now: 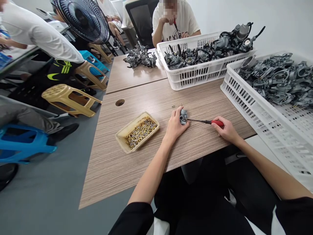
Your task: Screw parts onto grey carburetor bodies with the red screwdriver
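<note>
My left hand [175, 125] grips a small grey metal carburetor part [183, 117] and holds it down on the wooden table [151, 147]. My right hand [226, 128] is closed round the red handle of a thin screwdriver [207, 122], whose shaft lies level and whose tip meets the part's right side. A couple of tiny loose bits [176, 105] lie on the table just beyond the part.
A beige tray of brass screws [137, 131] sits left of my hands. Two white crates of grey metal parts [202, 62] [276, 98] stand at the back and right. A pile of parts [140, 58] lies before a seated person [174, 21]. Stools [69, 99] and a fan [83, 19] are left.
</note>
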Motion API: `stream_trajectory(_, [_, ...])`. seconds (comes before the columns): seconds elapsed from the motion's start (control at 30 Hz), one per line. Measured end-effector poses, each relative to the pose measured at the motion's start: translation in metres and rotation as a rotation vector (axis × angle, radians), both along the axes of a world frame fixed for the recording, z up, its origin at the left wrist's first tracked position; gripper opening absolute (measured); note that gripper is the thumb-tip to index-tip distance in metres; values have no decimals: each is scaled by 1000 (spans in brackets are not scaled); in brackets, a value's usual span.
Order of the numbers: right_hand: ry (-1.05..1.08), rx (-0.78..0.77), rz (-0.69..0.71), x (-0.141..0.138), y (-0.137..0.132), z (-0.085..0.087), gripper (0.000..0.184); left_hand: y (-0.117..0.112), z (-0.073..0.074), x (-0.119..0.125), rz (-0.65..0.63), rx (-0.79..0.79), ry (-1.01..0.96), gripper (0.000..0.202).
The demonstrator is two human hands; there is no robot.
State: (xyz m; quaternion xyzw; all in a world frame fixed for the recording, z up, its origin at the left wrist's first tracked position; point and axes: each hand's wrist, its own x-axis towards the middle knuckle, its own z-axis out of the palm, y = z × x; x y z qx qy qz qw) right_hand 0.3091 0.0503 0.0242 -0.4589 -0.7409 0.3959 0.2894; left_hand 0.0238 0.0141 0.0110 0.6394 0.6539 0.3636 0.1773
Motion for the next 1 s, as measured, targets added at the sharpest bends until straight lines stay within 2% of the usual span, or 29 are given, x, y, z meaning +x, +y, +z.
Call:
stream_trajectory(0.67, [0, 0, -11, -2, -1, 7, 37, 0, 0, 0, -2, -9, 19, 77])
stream_trajectory(1.0, [6, -4, -20, -1, -1, 2, 38, -1, 1, 0, -5, 0, 12, 76])
